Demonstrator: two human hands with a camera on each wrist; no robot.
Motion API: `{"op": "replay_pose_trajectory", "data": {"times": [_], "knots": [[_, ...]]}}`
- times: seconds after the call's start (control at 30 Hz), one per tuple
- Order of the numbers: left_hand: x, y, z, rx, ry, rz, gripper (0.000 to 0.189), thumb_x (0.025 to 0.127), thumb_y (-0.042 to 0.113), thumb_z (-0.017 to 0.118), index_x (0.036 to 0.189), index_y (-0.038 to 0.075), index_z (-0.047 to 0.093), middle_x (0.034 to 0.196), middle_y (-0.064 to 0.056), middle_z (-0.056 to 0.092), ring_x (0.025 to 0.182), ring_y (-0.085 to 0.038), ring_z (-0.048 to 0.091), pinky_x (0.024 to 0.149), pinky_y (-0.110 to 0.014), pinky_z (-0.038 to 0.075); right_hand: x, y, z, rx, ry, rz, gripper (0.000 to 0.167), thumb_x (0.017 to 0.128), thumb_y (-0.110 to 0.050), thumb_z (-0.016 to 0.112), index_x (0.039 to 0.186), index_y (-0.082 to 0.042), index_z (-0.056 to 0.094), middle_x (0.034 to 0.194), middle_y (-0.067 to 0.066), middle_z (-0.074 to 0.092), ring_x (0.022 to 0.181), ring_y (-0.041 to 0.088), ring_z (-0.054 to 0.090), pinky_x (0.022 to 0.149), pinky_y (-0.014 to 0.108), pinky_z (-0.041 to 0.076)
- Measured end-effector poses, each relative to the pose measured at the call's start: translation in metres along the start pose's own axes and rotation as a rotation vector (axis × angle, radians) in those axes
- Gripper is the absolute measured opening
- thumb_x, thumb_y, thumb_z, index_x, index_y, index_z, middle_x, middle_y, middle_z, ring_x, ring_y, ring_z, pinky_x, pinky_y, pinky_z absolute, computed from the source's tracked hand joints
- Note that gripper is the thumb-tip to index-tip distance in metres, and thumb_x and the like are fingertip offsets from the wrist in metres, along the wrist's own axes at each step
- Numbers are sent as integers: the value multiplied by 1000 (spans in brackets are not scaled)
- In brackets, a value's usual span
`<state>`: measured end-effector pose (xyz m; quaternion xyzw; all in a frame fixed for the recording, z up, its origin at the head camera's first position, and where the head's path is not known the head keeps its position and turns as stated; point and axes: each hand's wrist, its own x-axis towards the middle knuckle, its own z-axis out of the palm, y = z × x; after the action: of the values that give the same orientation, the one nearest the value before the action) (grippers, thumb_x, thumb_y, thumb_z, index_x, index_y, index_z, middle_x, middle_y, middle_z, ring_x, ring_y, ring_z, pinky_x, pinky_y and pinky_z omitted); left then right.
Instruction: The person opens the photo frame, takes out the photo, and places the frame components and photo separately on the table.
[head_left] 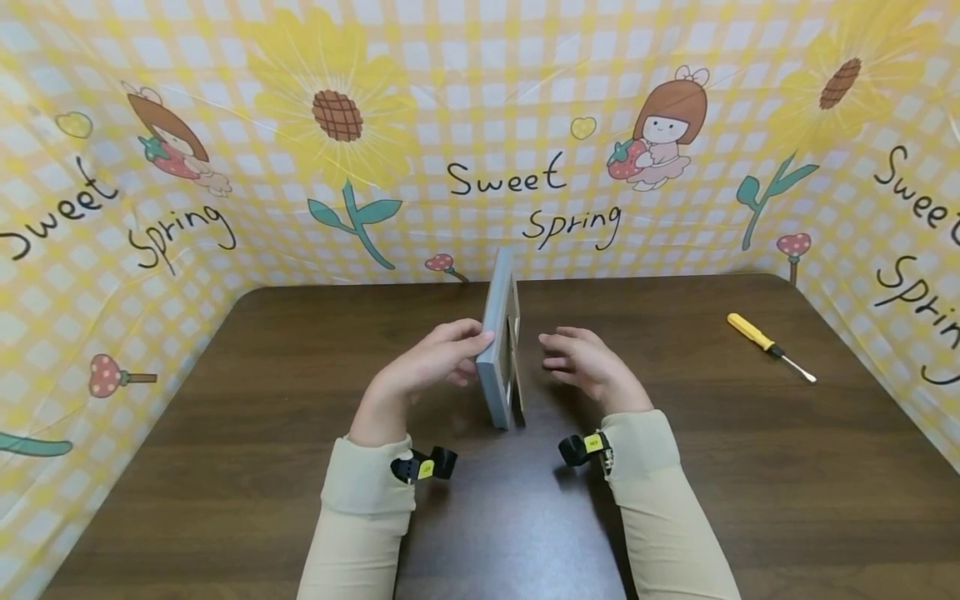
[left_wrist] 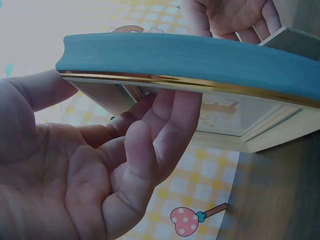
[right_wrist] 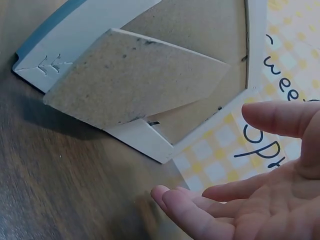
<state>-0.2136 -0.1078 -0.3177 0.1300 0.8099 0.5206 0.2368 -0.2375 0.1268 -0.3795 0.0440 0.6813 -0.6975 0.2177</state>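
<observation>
A blue picture frame with a gold inner line stands upright on the table, almost edge-on in the head view. My left hand holds it by its side, thumb on the edge and fingers against the glazed front. Behind the frame, a brown fibreboard back shows in the right wrist view, with its stand flap swung out toward the table. My right hand hovers apart from the frame on the back side, fingers loosely bent and thumb spread, with nothing in it.
A yellow-handled screwdriver lies at the right of the dark wood table. Yellow checked cloth printed with flowers and lettering walls the table at the back and both sides.
</observation>
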Motion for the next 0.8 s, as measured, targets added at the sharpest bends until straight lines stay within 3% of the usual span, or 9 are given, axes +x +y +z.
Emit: {"op": "replay_pose_trajectory", "data": {"times": [0.3, 0.57, 0.8], "knots": [[0, -3, -3, -68, -14, 4, 36, 108, 26, 38, 130, -1, 46, 103, -6, 61, 90, -17, 64, 74, -27, 49, 0, 3, -4, 0, -28, 5, 75, 103, -22, 47, 156, 5, 1, 159, 26, 25, 137, 41, 40, 118, 51, 31], [3, -9, -5, -169, -52, 7, 39, 108, 25, 37, 137, -1, 43, 97, 2, 65, 87, -8, 64, 77, -27, 50, 4, 4, -4, 7, -33, 10, 75, 103, -21, 47, 156, 4, 0, 159, 26, 25, 138, 39, 41, 119, 51, 30], [6, -13, -5, -202, -75, 18, 42, 108, 23, 37, 140, -3, 41, 98, 3, 68, 87, -8, 66, 79, -27, 50, 7, 4, -3, 15, -30, 24, 73, 104, -21, 45, 157, 4, 0, 158, 24, 30, 120, 25, 51, 118, 51, 31]]}}
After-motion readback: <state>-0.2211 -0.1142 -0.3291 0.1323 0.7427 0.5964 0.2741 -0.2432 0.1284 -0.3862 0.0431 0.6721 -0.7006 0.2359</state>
